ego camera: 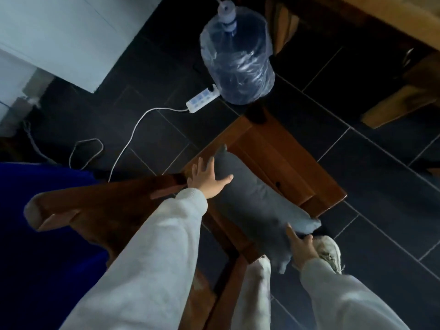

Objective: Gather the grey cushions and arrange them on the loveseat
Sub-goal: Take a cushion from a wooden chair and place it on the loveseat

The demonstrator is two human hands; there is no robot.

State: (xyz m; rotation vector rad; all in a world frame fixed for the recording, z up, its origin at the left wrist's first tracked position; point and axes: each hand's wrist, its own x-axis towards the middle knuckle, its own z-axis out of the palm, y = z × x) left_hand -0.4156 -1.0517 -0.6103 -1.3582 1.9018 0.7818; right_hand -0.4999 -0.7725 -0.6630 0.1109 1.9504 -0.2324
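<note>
A grey cushion stands on edge across the wooden seat of a chair, running from upper left to lower right. My left hand lies flat on the cushion's far left end, fingers spread. My right hand grips the cushion's near right corner, thumb on top and fingers underneath. Both arms wear light grey sleeves. No loveseat is recognisable in view.
A large water bottle in plastic wrap stands on the dark tiled floor beyond the chair, with a white power strip and its cable beside it. A blue fabric lies at the left. More wooden furniture fills the upper right. My shoe is below the cushion.
</note>
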